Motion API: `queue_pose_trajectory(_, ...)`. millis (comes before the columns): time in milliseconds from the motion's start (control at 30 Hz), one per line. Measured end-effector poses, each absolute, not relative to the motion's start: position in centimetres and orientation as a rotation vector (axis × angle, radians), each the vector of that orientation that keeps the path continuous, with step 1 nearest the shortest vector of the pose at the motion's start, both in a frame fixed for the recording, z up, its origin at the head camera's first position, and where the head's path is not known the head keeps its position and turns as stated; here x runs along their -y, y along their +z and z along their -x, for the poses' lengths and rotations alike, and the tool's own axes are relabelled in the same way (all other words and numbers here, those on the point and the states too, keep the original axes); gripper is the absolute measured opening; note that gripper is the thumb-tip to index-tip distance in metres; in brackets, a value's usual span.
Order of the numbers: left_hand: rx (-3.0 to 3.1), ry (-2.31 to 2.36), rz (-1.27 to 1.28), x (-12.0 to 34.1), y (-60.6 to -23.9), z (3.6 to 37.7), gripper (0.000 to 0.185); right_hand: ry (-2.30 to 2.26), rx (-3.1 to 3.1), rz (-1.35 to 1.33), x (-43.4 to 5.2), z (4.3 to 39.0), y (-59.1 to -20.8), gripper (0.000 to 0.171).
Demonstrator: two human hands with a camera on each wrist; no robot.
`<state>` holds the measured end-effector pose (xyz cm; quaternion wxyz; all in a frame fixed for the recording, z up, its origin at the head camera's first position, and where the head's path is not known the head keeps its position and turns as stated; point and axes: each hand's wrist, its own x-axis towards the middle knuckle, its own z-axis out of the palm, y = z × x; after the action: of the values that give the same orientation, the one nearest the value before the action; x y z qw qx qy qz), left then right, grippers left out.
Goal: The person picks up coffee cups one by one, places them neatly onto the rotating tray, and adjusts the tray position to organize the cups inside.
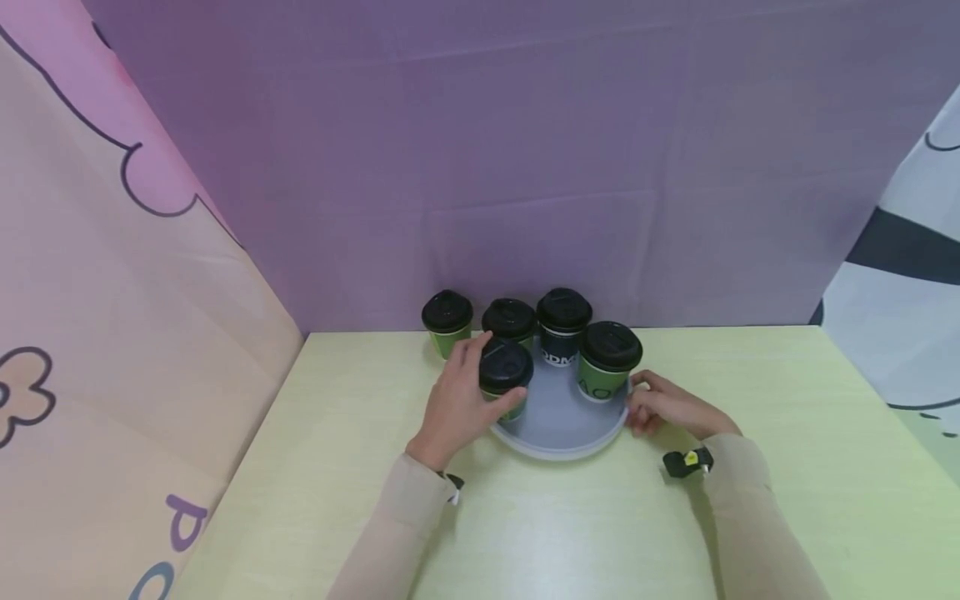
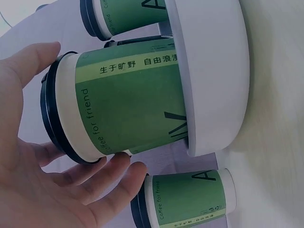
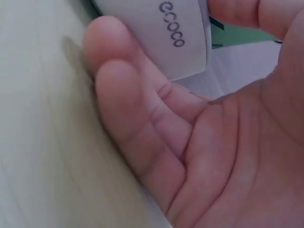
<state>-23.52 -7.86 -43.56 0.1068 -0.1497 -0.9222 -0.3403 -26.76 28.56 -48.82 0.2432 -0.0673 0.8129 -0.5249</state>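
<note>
My left hand (image 1: pixel 459 408) is spread around a green paper coffee cup (image 2: pixel 128 95) with a black lid, thumb and fingers on opposite sides near the lid. That cup stands upright at the left of a round grey tray (image 1: pixel 562 429). At the tray's right edge, my right hand (image 1: pixel 667 406) grips the rim, with fingers curled along the outer wall marked "ecoco" (image 3: pixel 175 38) and the thumb over the top. Nearest to this hand is another green cup (image 1: pixel 600 379), standing on the tray.
A dark cup (image 1: pixel 561 343) with white lettering stands at the tray's back. Beside it is a green cup whose black lid (image 1: pixel 509 318) shows above my left hand. One more green cup (image 1: pixel 447 340) stands on the table left of the tray. A purple cloth (image 1: pixel 480 167) hangs behind.
</note>
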Motion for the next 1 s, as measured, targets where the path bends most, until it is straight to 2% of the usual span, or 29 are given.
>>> queue_pose_trajectory(167,2.683,-1.014,0.444,8.1,-43.5,23.7,0.089,-1.540,-2.192,0.121,-28.7,27.1,-49.5,0.038)
queue_pose_trajectory(367,2.616,-1.042,0.412,8.6,-43.5,24.1,0.072,-1.521,-2.312,0.091,-28.0,27.3,-49.9,0.046)
queue_pose_trajectory(833,2.448,-1.111,0.199,11.4,-45.2,25.6,0.037,-1.564,-2.296,0.054,-27.0,27.6,-50.2,0.039)
queue_pose_trajectory(1000,2.416,-1.094,0.152,12.5,-45.7,26.3,0.035,-1.553,-2.290,0.049,-26.9,27.9,-50.1,0.033)
